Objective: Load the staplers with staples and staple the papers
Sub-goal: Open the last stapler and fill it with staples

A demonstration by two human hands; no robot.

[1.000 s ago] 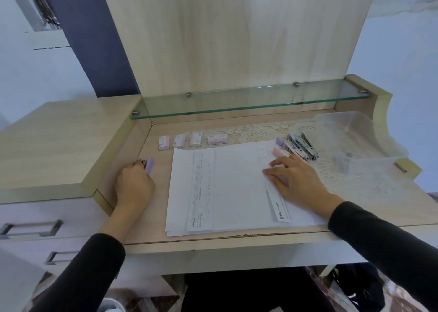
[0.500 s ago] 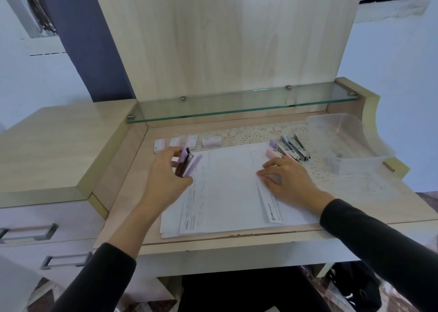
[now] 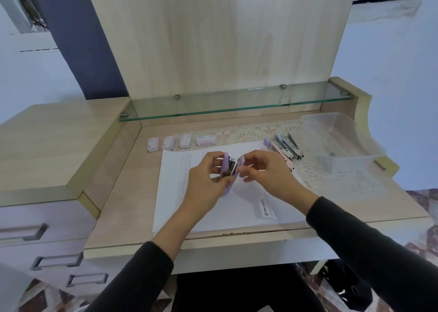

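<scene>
Over papers [image 3: 213, 207] on the table [image 3: 123, 205], the left hand [image 3: 203, 186] clasped an opened lilac stapler [image 3: 224, 167] in its grip, the right hand [image 3: 267, 171] pinching its top.

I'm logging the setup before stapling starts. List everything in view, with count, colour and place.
purple stapler: one, lilac, opened, held above the papers
papers: one stack, white, centre of desk
staple boxes: four, pinkish white, row behind the papers
other staplers: several, purple, pink, grey-blue, right of papers on lace mat
lace mat: one, white, back of desk
plastic container: one, clear, far right
glass shelf: one, clear, above desk back
left hand: grips the purple stapler
right hand: pinches its raised top
</scene>
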